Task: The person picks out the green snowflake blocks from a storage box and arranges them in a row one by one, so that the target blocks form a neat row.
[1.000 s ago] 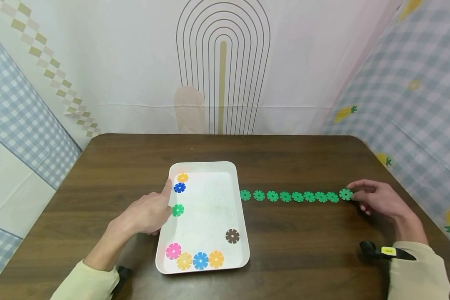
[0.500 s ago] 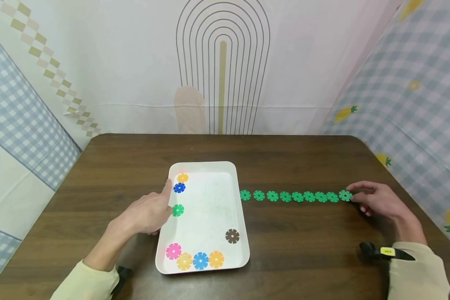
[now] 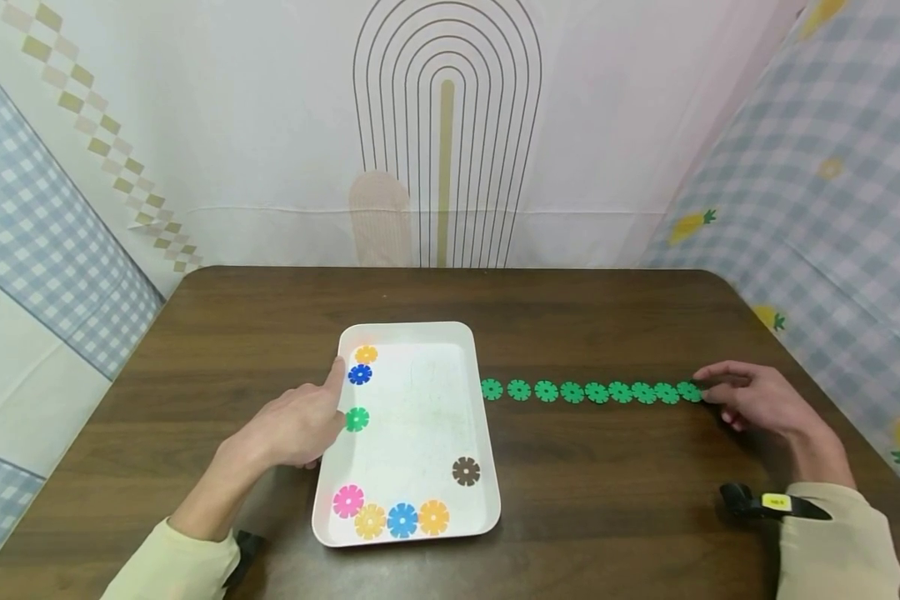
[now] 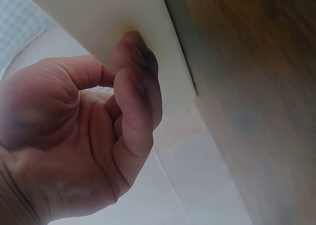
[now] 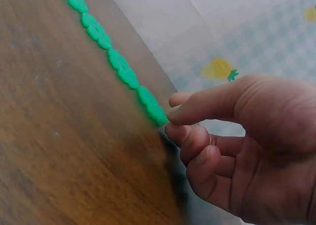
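My left hand (image 3: pixel 291 425) grips the left rim of a white tray (image 3: pixel 420 433); in the left wrist view its curled fingers (image 4: pixel 134 96) lie against the tray's outer wall (image 4: pixel 98 22). Out to the right, my right hand (image 3: pixel 776 408) pinches the edge of a green snowflake disc (image 3: pixel 687 391) between thumb and fingertips. This notched plastic disc lies at the right end of a row of similar green discs (image 3: pixel 572 392), touching or nearly touching its neighbour. From the right wrist camera, the pinched disc (image 5: pixel 151 106) looks close to the tabletop, in line with the others.
Inside the tray are yellow, dark blue, green (image 3: pixel 356 419), brown (image 3: pixel 466 472), pink (image 3: pixel 348 501) and light blue (image 3: pixel 402 520) snowflake discs. The row starts beside the tray's right wall on a brown wooden table (image 3: pixel 585 475). A patterned curtain (image 3: pixel 270 125) hangs behind the table.
The pinched green disc has come down and slightly left, into line with the row. My right hand has barely shifted. The left hand and tray stay in place.
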`<state>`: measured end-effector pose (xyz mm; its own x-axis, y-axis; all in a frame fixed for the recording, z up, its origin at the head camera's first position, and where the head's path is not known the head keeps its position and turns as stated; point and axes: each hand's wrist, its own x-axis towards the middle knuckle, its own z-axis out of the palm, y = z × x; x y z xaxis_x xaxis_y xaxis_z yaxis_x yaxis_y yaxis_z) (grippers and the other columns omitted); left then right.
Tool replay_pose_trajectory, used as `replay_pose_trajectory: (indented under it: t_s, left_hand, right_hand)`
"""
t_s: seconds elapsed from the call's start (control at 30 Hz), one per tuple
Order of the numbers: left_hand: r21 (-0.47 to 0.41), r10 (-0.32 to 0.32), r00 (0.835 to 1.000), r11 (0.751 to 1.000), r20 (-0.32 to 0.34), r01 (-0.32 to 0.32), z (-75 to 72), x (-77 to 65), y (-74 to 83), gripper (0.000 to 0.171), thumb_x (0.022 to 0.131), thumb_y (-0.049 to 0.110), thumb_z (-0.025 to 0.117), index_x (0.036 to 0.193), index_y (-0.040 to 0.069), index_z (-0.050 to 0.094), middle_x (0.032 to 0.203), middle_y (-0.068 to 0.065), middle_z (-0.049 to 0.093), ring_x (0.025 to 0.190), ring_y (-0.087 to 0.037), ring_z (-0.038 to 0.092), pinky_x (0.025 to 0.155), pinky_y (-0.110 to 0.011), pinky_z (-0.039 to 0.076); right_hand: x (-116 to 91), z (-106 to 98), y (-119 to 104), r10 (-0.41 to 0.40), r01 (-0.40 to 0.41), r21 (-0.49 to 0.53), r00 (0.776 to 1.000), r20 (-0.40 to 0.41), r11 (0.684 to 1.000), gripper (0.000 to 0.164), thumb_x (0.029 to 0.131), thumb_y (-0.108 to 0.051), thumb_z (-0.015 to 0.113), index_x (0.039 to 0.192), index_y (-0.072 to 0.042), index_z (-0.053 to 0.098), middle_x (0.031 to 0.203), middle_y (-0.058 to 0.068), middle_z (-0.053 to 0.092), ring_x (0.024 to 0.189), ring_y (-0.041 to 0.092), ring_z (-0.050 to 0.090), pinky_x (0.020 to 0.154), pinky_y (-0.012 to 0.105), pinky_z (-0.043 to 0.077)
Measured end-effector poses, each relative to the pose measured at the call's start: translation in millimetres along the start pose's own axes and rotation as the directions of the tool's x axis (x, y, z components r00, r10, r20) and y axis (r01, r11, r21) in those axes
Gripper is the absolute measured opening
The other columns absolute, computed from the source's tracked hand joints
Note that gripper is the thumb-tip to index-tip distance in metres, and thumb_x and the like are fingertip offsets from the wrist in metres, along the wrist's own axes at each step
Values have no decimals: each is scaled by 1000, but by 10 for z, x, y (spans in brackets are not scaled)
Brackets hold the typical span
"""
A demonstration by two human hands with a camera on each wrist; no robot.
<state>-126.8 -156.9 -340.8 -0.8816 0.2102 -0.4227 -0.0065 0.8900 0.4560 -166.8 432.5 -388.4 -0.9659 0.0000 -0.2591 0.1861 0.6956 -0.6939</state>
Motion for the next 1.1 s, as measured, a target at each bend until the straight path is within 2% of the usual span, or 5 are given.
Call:
replay_pose_trajectory:
  t_s: [0.3, 0.47, 0.67, 0.93, 1.1]
  left_hand:
    - [13, 7, 1000, 1000, 1, -7, -3, -4, -2, 87, 105, 17, 53, 169, 2, -5, 72, -8, 59, 50, -22, 53, 55, -33, 38]
    - [26, 11, 1000, 1000, 4, -11, -4, 6, 5, 87, 105, 17, 54, 168, 1, -4, 74, -8, 59, 50, -22, 53, 54, -32, 39]
    - [34, 19, 1000, 999, 4, -19, -28, 18, 24, 88, 106, 17, 54, 168, 1, -5, 77, -8, 59, 51, -23, 56, 55, -33, 41]
    - [32, 10, 1000, 999, 5, -10, -39, 13, 22, 88, 105, 17, 55, 168, 1, -3, 79, -8, 59, 52, -23, 57, 55, -32, 41]
    - [27, -2, 1000, 1000, 4, 2, -33, 2, 5, 88, 105, 17, 56, 169, 1, -3, 80, -9, 59, 53, -24, 57, 55, -32, 41]
  right_hand:
    - [-119, -117, -262, -52, 41, -127, 995, -82, 991, 43, 107, -17, 59, 143, 6, 53, 82, 6, 64, 62, 17, 58, 56, 36, 52]
    - [-181, -113, -554, -123, 104, -166, 987, -105, 981, 43, 107, -24, 60, 143, 0, 54, 85, 8, 62, 58, 20, 55, 54, 37, 49]
    - [-245, -12, -1012, -190, 163, -210, 974, -121, 964, 39, 106, -33, 63, 138, -11, 60, 90, 9, 63, 58, 23, 55, 54, 36, 45]
    - [-217, 251, -1638, -296, 287, -138, 954, -50, 948, 31, 103, -26, 70, 131, -13, 65, 95, 12, 63, 58, 21, 55, 51, 36, 47]
    - [-169, 492, -1988, -368, 369, -76, 930, 19, 926, 31, 100, -24, 73, 129, -14, 67, 97, 13, 65, 60, 21, 58, 52, 35, 50]
